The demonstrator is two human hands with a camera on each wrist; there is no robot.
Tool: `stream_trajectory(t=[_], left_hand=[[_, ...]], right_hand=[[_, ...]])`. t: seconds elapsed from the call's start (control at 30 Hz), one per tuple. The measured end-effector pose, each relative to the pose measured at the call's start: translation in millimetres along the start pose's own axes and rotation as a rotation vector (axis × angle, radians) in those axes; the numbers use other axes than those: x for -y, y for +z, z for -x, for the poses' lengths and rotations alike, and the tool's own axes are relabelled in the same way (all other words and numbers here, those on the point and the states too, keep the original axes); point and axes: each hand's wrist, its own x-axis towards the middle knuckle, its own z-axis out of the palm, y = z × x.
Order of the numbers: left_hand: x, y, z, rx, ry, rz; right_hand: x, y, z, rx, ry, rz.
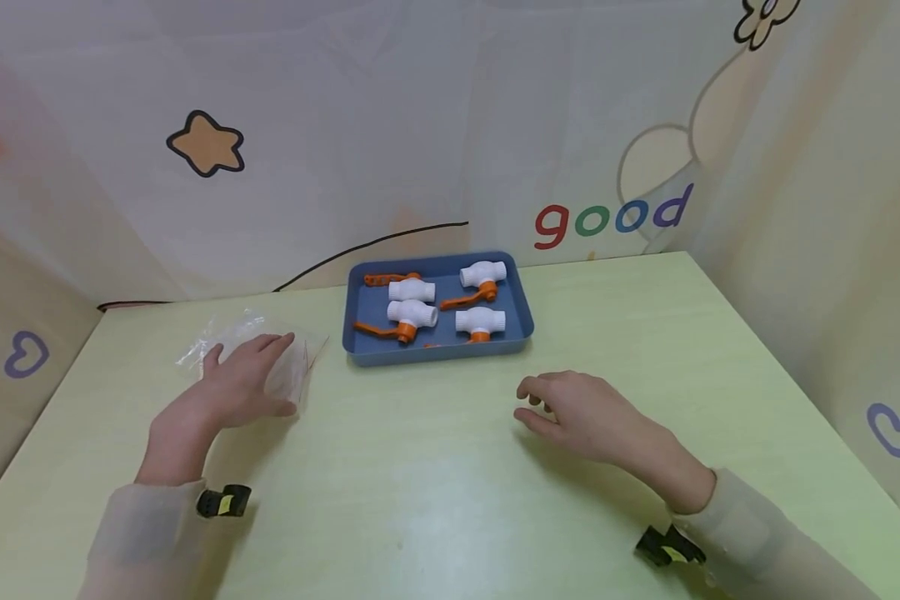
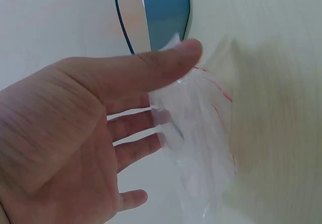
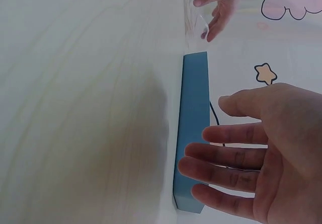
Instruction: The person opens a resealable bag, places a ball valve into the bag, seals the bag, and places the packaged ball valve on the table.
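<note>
Clear plastic bags [image 1: 288, 371] with thin red lines lie on the left of the table. Over them is the left hand [image 1: 243, 383], fingers spread; in the left wrist view the thumb and fingers of this hand [image 2: 105, 118] stand around the crumpled plastic [image 2: 196, 143], and whether they touch it I cannot tell. The right hand [image 1: 581, 417] hovers over the table at the right, fingers loosely bent and holding nothing. In the right wrist view, that hand [image 3: 251, 153] is in front of the side of the blue tray [image 3: 193, 98].
Against the back curtain stands the blue tray [image 1: 438, 354], holding several white valves [image 1: 412, 313] with orange handles. The pale green table [image 1: 420, 483] extends toward the front. Printed curtains [image 1: 345, 125] border its back and sides.
</note>
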Motion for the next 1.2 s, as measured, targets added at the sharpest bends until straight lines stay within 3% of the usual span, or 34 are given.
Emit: stream_trajectory(t=[0.67,0.97,1.2], left_hand=[[-18.7,-2.8,4.6,-0.145,0.054,-0.028],[-44.9,-8.7,10.2,-0.185,0.112,-0.029],[-65.4,-5.0,13.6,-0.207,0.16,-0.031]], right_hand=[[0,2,-2.2,-0.004,-0.02,-0.01],[3,3,-3.2,-0.034,-0.049,-0.032],[6,1,-5.9,-0.038,-0.069,-0.05]])
